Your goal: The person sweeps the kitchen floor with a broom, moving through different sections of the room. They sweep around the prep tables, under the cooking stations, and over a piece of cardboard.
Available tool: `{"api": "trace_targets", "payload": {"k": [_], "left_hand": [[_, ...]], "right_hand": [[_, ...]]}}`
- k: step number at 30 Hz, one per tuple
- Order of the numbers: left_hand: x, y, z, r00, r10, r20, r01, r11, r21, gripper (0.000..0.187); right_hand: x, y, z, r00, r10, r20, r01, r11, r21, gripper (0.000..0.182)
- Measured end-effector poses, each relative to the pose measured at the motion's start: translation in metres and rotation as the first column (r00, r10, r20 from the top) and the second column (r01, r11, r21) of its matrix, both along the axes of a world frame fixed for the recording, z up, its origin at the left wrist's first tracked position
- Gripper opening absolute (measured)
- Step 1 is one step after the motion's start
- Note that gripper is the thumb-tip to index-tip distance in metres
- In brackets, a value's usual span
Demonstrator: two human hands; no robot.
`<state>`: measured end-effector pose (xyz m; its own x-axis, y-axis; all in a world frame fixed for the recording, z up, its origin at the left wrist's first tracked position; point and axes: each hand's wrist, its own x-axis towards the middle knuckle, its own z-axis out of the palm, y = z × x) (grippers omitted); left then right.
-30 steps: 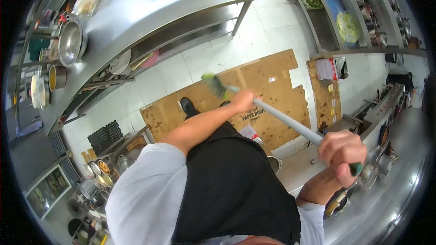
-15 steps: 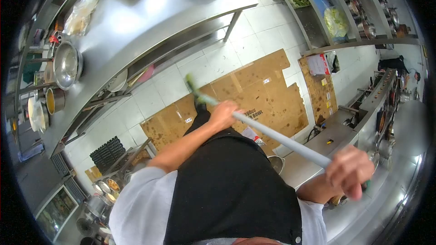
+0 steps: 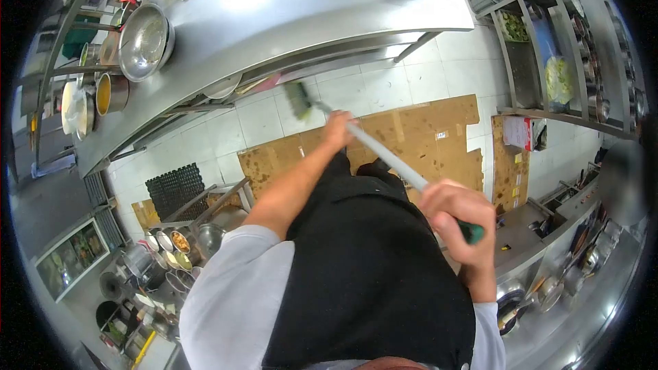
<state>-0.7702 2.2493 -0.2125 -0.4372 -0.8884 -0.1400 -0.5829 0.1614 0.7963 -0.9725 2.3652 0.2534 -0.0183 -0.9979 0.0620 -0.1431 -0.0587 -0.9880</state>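
Note:
A long grey pole runs slantwise in front of my body, with a green end cap at its near end. My left hand is wrapped round the pole near its far end. My right hand grips it close to the green cap. At the far end a green brush head, blurred by motion, is over the white floor tiles beside the steel table's lower shelf. Below the pole lies brown cardboard with dark stains.
A steel table with metal bowls spans the upper left. Shelving with greens stands at the right, a cooking station below it. Pots and a black mat are at lower left.
The brush head has moved up and slightly right, towards the table. My right hand has come left and upward, nearer my body's middle, and my left hand has risen. The view has shifted.

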Motion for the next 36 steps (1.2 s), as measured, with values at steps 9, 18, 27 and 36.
{"api": "trace_targets", "payload": {"k": [9,18,27,36], "left_hand": [[-0.202,0.051,0.135,0.836,-0.546,-0.052,0.546,0.837,-0.015,0.038],[-0.419,0.069,0.055,0.885,-0.464,-0.048,0.466,0.879,0.098,0.031],[-0.499,0.132,0.149,0.824,-0.563,-0.066,0.562,0.827,-0.025,0.029],[-0.565,0.067,0.08,0.904,-0.427,0.011,0.427,0.902,-0.072,0.027]], "right_hand": [[-0.183,0.088,0.075,0.985,-0.162,0.054,0.17,0.952,-0.255,0.041],[-0.316,0.083,0.024,0.986,-0.155,-0.052,0.141,0.966,-0.218,0.048],[-0.513,0.123,0.103,0.91,0.403,-0.101,-0.414,0.859,-0.302,0.047],[-0.5,0.092,0.057,0.806,0.452,-0.382,-0.503,0.863,-0.041,0.036]]}}
